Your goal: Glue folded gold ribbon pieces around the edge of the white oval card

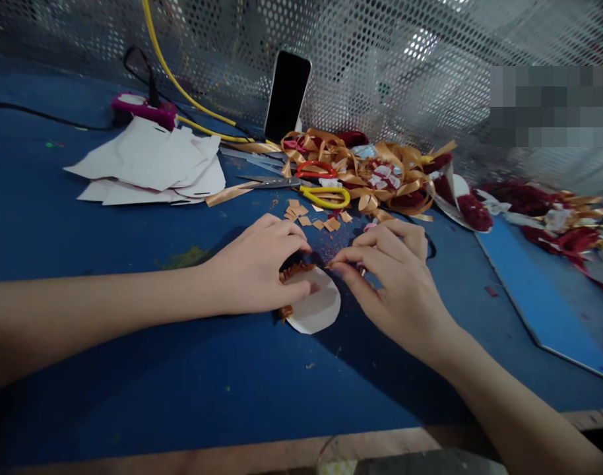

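A white round disc that looks like card lies on the blue table. Brown ruffled trim runs along its left and upper edge. My left hand grips the disc from the left, thumb on its face and fingers curled past the far edge. Just right of the disc, my right hand is closed in a pinch on something tiny at the fingertips; what it is, I cannot make out. Beyond both hands lie small cut squares of orange ribbon and scissors with one red and one yellow handle loop.
Stacked white sheets lie back left beside a purple power socket with cables. A phone leans against the perforated metal screen. Tangled orange ribbon and dark red fabric spread right, near a light blue board.
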Available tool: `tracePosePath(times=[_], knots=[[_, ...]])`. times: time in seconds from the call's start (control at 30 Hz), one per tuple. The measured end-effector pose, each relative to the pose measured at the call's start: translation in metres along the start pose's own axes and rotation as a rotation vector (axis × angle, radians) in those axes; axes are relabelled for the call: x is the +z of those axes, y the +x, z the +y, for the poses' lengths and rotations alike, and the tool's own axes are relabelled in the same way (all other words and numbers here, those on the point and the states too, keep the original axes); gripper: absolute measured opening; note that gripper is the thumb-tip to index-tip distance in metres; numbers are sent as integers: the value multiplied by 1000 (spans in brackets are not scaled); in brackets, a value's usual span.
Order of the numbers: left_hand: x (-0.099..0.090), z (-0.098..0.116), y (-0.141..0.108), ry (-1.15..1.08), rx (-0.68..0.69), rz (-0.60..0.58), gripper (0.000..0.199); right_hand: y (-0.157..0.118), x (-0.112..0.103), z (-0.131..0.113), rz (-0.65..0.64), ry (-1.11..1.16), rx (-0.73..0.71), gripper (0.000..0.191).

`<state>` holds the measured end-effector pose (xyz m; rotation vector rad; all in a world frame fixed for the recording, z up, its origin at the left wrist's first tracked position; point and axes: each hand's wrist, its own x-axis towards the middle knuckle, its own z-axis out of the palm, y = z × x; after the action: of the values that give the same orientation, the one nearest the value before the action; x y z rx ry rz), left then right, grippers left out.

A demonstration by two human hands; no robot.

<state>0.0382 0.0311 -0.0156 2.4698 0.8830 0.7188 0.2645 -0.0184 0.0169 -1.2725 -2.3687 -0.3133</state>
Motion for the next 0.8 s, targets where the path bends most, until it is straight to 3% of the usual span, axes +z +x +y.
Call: tracePosePath(times=[0.17, 0.4, 0.8], knots=[[2, -5, -1, 10, 70, -7, 26, -2, 5, 4, -92, -10, 1, 14], [0, -3, 0, -31, 107, -75, 29, -2, 4, -1, -134, -49, -31, 18], [0, -5, 1, -47, 119, -63, 27, -3, 7, -3, -179, -54, -36, 20]])
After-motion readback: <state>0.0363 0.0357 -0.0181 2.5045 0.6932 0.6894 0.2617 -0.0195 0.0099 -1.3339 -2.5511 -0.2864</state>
